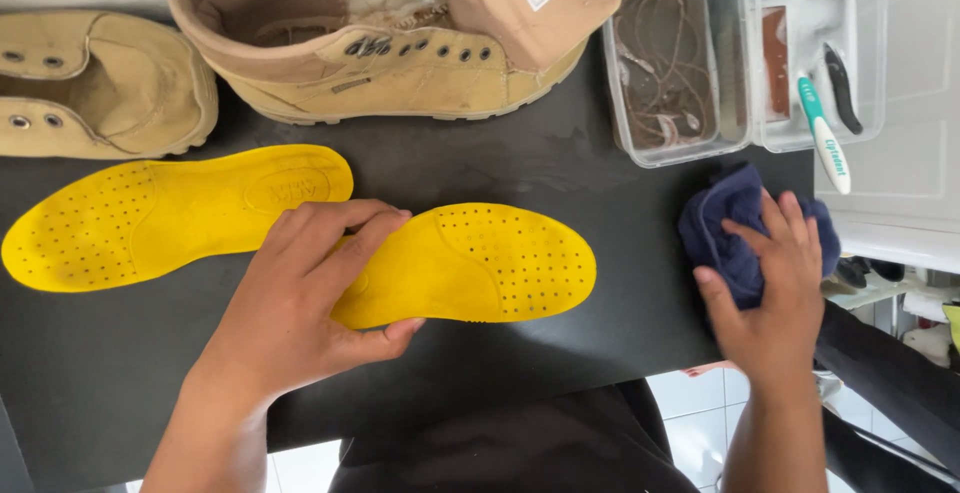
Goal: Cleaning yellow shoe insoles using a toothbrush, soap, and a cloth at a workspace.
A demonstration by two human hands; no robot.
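Note:
My left hand [300, 298] lies flat on the heel half of a yellow perforated insole [490, 263], thumb hooked under its near edge. A second yellow insole [150, 213] rests to the left on the black table [100, 373]. My right hand [770, 283] grips a crumpled dark blue cloth [725, 223] at the table's right edge. Two tan lace-less boots sit at the back: one on its side [400, 53] in the middle, the other [90, 83] at the far left.
At the back right are two clear plastic tubs, one [665, 63] holding brown laces in water, the other [810, 43] with suds, a green-white toothbrush [822, 133] and a black tool. A white surface lies to the right. Tiled floor shows below the table edge.

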